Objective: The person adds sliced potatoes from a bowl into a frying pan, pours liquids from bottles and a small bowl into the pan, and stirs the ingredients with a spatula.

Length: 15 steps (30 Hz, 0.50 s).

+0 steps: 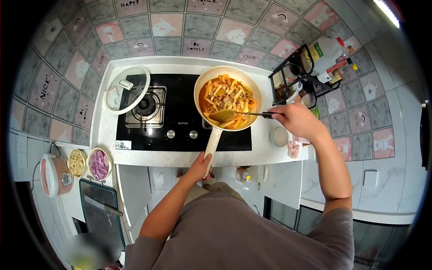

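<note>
My left hand [198, 168] is wrapped round the cream handle of a frying pan [196, 100] on the right side of the stove. In the pan lie yellow strips, shrimp and small chopped pieces [227, 95] in a reddish-orange sauce. My right hand [297, 120] grips the dark handle of a spatula [222, 116], whose broad head rests among the food at the pan's near side. The burner under the pan is mostly hidden.
A glass lid [143, 98] lies left of the free burner [146, 104]. Bowls of purple onion [99, 164] and pale pieces [76, 163] stand at left, above a cutting board [96, 193] with a knife [102, 205]. A bottle rack [292, 74] and glass bowl [279, 136] are at right.
</note>
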Tool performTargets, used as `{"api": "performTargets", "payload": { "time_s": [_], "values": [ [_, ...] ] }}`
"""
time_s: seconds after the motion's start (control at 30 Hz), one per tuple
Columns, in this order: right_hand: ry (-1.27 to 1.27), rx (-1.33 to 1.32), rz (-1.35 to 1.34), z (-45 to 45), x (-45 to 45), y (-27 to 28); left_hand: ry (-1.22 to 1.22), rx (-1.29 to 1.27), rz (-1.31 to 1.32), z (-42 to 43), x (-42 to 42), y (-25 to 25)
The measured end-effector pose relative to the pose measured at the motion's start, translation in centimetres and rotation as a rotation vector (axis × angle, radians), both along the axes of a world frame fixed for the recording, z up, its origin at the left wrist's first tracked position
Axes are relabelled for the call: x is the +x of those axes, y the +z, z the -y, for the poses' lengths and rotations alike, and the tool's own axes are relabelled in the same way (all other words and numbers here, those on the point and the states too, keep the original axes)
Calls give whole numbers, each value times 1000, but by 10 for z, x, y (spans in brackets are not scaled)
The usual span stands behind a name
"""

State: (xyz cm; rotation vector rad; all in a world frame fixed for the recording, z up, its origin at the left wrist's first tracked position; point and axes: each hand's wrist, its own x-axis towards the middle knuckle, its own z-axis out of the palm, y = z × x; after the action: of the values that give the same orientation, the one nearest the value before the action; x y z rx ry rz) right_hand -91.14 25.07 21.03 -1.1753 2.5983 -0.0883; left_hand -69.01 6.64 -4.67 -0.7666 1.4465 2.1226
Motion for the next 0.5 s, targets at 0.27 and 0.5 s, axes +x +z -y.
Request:
{"api": "performTargets", "payload": {
  "time_s": [0.27, 0.5],
  "values": [
    [-90, 31, -178, 27, -12, -51, -20, -16, 2, 0, 0, 1],
    [-81, 81, -150, -11, 10, 19, -14, -12, 5, 0, 0, -1]
  ]
}}
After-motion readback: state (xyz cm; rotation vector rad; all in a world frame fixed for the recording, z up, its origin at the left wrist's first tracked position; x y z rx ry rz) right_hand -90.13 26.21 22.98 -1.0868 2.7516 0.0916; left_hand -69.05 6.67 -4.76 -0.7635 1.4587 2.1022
